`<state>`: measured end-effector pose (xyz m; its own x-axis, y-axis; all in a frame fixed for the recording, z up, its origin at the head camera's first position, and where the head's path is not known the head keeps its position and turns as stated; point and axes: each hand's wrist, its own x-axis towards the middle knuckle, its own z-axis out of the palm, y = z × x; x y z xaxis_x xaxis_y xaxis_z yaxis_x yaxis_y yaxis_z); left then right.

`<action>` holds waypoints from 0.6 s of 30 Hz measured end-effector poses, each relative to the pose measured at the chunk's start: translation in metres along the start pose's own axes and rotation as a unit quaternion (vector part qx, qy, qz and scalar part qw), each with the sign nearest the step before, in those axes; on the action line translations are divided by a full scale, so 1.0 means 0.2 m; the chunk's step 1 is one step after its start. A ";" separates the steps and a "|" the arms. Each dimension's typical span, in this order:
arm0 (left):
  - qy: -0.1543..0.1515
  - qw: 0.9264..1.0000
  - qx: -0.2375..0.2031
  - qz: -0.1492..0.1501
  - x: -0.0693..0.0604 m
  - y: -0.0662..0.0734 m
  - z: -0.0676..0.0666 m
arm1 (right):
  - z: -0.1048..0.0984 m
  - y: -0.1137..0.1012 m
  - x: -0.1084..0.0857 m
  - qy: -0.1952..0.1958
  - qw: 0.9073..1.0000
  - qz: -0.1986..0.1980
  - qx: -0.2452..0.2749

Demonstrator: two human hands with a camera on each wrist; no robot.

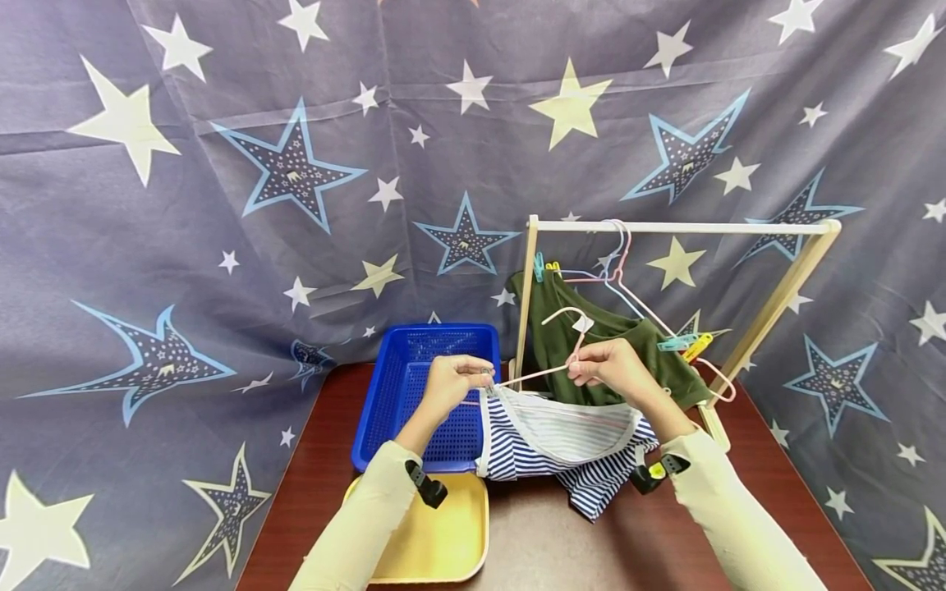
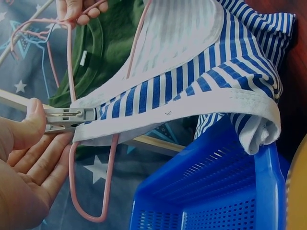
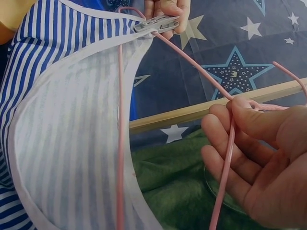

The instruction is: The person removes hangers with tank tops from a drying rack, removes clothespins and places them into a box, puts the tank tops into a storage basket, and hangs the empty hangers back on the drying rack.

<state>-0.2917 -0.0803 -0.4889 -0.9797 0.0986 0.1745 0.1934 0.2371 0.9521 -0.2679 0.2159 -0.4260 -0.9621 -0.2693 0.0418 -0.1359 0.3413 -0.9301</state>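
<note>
One striped garment (image 1: 510, 447) is already on a pink hanger (image 3: 120, 143), and both are between the two hands, in front of the wooden rack (image 1: 687, 227). The left hand (image 1: 456, 383) pinches a grey clothespin (image 2: 86, 115), whose jaws sit on the white-edged shoulder. The right hand (image 1: 608, 369) pinches the hanger below its hook, thumb and fingers narrow around the wire.

On the rack, a green garment (image 1: 557, 295) hangs with teal pegs (image 1: 539, 267) and yellow pegs (image 1: 698, 348) near its upper edge; this part seems finished. For the striped garment, I judge the work about half done: one shoulder has its clothespin, at the other I see none, and the hook is not yet on the rail.

The blue basket (image 1: 443, 330) stands behind the yellow tray (image 1: 436, 533). In the basket I see perforated walls and floor, but the left hand and the garment hide some part. In the tray its smooth bottom shows; a sleeve (image 1: 365, 509) covers the left side.
</note>
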 end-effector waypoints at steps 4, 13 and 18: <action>0.004 1.000 -0.015 -0.005 0.00 0.00 0.00 | 0.00 0.00 0.00 0.003 1.000 0.003 -0.001; 0.020 0.999 -0.042 -0.009 -0.01 0.01 0.01 | 0.02 0.00 0.00 0.006 1.000 0.003 0.003; 0.035 0.999 -0.036 -0.011 -0.01 0.01 0.02 | 0.02 0.01 0.00 0.008 1.000 0.006 -0.001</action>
<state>-0.2898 -0.0768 -0.4877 -0.9853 0.0267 0.1688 0.1709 0.1671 0.9710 -0.2668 0.2135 -0.4285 -0.9672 -0.2515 0.0368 -0.1255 0.3469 -0.9295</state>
